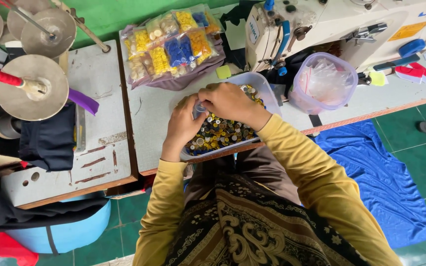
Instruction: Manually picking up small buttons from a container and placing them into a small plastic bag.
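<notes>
A clear plastic tub (266, 86) full of mixed coloured buttons (223, 132) stands at the near edge of the grey table. Both hands hover over it. My left hand (186, 120) and my right hand (230, 101) meet above the buttons, fingers pinched together around a small clear plastic bag (200, 107). The bag is mostly hidden by the fingers, so what it holds cannot be seen. Yellow sleeves cover both arms.
Small bags of sorted yellow, blue and orange buttons (173, 47) lie behind the tub. A round clear container with plastic bags (324, 81) stands to the right, beside a white sewing machine (336, 24). Metal thread-cone discs (30, 86) stand at left. Blue cloth (375, 177) lies on the floor.
</notes>
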